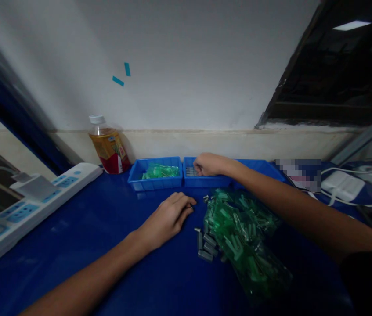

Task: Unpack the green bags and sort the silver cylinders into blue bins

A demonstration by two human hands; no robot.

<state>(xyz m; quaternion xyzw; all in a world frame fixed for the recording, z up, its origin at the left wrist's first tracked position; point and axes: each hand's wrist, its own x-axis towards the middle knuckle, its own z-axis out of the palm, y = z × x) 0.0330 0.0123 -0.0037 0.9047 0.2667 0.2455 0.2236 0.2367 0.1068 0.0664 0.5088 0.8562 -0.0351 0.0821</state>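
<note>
My left hand [170, 216] rests low over the blue table. Its thumb and fingers are pinched round something small with a dark, shiny tip, too small to name. My right hand [209, 164] reaches into the middle blue bin [190, 181], fingers curled down beside the grey metal pieces [189, 171] inside. Whatever those fingers hold is hidden. Between my arms lies a clear plastic bag [238, 237] of green and silvery pieces. Loose grey metal blocks [205, 246] lie along its left side. The left blue bin [156, 184] contains green pieces in clear plastic [161, 171].
A bottle of amber drink [108, 149] stands by the wall. Along the left runs a white power strip [37, 206] with plugged-in adapters. Another blue bin [261, 169] is partly behind my right forearm. A white charger with a cable [342, 186] lies at the right.
</note>
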